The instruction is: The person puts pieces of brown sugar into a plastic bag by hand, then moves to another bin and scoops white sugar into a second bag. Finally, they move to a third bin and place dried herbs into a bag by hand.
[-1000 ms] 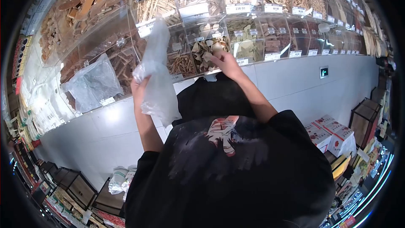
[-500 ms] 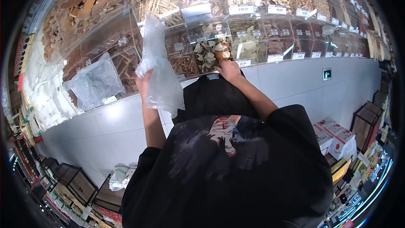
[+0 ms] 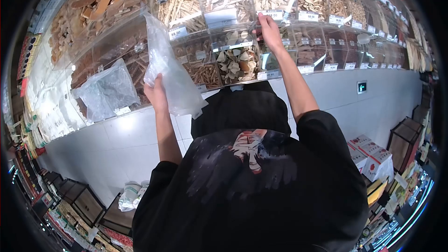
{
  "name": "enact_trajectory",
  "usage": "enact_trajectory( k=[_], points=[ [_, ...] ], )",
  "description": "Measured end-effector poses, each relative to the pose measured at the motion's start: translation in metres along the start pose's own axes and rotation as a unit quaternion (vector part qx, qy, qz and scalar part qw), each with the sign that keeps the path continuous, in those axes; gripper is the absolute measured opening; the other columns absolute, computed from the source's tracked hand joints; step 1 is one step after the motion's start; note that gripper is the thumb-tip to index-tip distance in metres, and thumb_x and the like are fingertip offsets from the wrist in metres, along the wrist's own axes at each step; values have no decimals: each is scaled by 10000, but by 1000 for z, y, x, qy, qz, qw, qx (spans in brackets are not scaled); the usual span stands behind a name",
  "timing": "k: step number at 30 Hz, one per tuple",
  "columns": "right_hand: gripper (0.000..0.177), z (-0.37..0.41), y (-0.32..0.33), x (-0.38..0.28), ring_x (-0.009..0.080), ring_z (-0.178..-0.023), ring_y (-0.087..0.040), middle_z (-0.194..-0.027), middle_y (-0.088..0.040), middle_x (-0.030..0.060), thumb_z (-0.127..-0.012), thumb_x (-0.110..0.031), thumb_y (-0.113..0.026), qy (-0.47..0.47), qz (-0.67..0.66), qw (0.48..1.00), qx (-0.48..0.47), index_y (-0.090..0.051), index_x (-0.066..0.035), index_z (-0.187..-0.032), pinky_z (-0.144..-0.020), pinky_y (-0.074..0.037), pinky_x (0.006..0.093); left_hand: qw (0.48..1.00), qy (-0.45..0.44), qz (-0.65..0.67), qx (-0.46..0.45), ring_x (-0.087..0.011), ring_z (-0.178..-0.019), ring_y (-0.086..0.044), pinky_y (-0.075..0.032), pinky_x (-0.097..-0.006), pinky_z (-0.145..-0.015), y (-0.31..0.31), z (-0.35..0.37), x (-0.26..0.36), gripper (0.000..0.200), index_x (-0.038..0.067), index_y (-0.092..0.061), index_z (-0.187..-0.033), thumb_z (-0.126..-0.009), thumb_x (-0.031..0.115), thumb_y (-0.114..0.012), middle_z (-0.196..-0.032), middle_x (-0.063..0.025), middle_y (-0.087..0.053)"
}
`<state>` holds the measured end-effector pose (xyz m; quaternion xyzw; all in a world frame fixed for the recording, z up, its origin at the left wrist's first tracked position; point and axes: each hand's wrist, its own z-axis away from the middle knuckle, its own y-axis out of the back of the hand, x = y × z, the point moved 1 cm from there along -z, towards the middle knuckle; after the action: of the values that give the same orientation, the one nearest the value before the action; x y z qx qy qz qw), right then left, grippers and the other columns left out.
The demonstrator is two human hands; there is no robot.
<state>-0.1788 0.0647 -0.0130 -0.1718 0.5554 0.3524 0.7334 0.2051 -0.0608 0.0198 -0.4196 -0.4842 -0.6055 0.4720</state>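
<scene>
My left hand is closed on a clear plastic bag, which hangs upright and looks empty or nearly so. Up at the clear bins, my right hand is beside the right edge of a clear lid, just below a price tag. Its fingers are bent and partly hidden, so what they grip cannot be made out. Below and left of this hand is an open-fronted bin of dried curled slices, pale with dark edges. A bin of dark sticks lies between the bag and those slices.
Rows of clear bins with dried goods run across the counter. Another plastic bag lies on the left bins. White tiled counter front drops to the floor side. Red and white boxes stand at the right.
My right hand has left the front of the dried-slice bin and moved up and right toward the price tags. My left hand with the bag has shifted slightly left and down.
</scene>
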Motion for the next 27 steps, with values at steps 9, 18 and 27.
enact_trajectory(
  k=[9,18,27],
  points=[
    [726,31,30,-3,226,-989,-635,-1066,-651,131,-1017,-590,-282,-13,-78,991,-112,-606,52,-1121,-912,-480,342,956,167,243,-5,-244,-1078,-600,-476,-386,-924,14,7,-39,408,-20,-530,-1274,-923,184,-573,-1206,-123,-614],
    [788,126,41,68,290,-1162,-576,-1227,-587,188,-1001,-617,-263,-82,-215,967,-109,-587,83,-1163,-1010,-438,411,886,222,407,-5,-294,-1205,-537,-393,-442,-1064,26,12,-31,454,8,-500,-1283,-854,157,-528,-1282,-125,-576],
    [746,98,22,1,342,-1225,-538,-1370,-476,236,-1005,-577,-308,76,-339,934,-88,-480,90,-1293,-1039,-432,415,859,291,422,-23,-307,-1228,-526,-392,-472,-1067,-4,73,-40,462,8,-477,-1316,-872,125,-517,-1294,-144,-569]
  ],
)
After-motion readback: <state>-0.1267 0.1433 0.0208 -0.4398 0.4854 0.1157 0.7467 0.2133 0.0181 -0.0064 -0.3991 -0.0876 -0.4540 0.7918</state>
